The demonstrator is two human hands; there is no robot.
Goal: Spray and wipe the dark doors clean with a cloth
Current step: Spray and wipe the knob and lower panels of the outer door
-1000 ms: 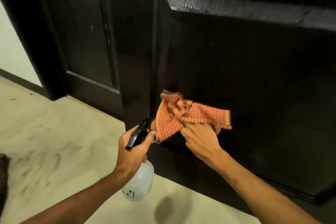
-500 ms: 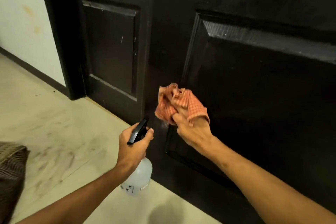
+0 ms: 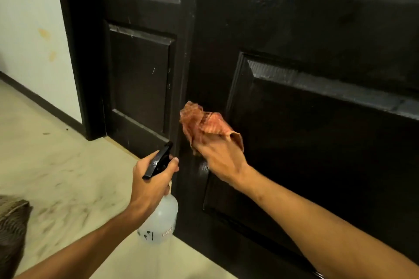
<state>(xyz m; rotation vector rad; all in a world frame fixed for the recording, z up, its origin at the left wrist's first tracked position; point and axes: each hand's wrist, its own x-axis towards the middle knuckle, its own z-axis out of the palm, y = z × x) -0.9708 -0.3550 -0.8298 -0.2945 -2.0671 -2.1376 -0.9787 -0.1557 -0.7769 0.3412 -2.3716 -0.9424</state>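
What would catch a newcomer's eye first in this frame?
The orange checked cloth stands out against the dark door. It is bunched in the right hand and held against the door's flat strip, just left of the recessed panel. Slightly left and lower, the left hand grips a translucent spray bottle by its black trigger head, with the nozzle aimed toward the door.

The single head-worn camera is looking forward and down, sitting close to the dark doors, with the floor showing at left; its wide lens is probably bending the edges.
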